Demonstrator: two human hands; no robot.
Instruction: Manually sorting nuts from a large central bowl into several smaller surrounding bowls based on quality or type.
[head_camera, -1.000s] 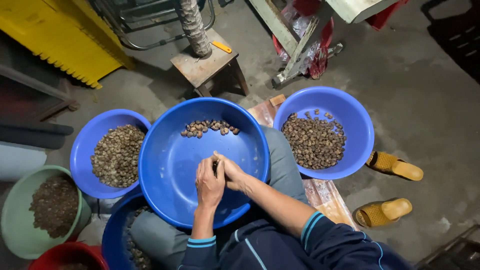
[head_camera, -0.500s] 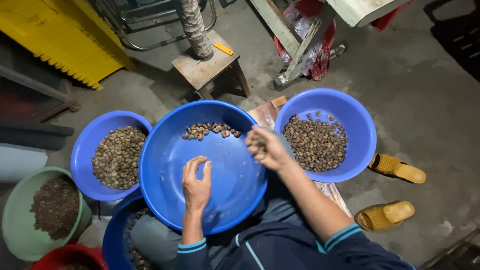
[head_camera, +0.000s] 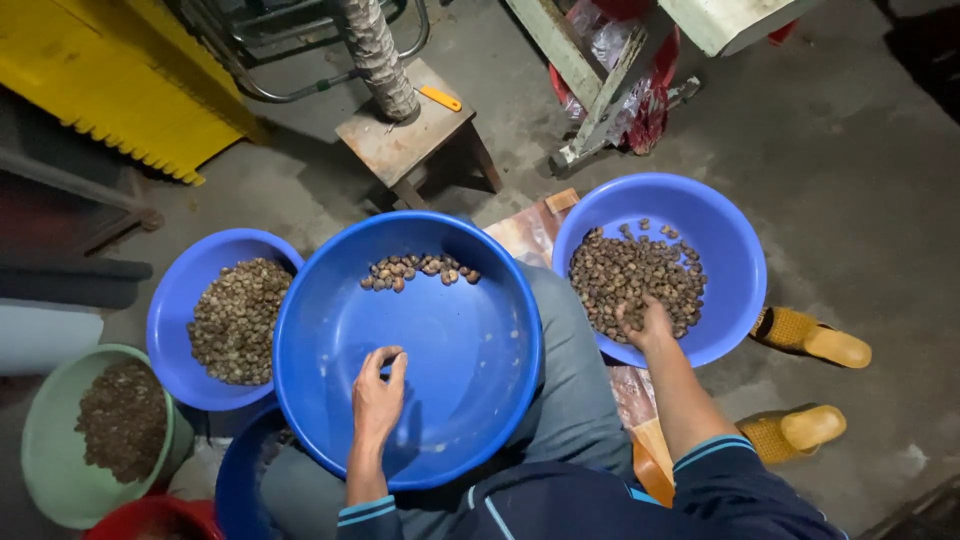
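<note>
Right hand (head_camera: 648, 325) has swung from over big blue basin (head_camera: 300, 330) out to right basin (head_camera: 735, 300), fingers curled down into nut pile (head_camera: 635, 275); grip on any nut hidden. Left hand (head_camera: 377, 395) hovers inside big basin, fingers loosely bent, empty. Few nuts (head_camera: 418, 270) lie at far rim, ahead of left hand.

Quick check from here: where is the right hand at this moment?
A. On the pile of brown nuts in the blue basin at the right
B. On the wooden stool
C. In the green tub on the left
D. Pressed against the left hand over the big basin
A: the right hand lies on the nuts in the right blue basin, while the left hand hangs apart over the big blue basin on the lap.
</note>
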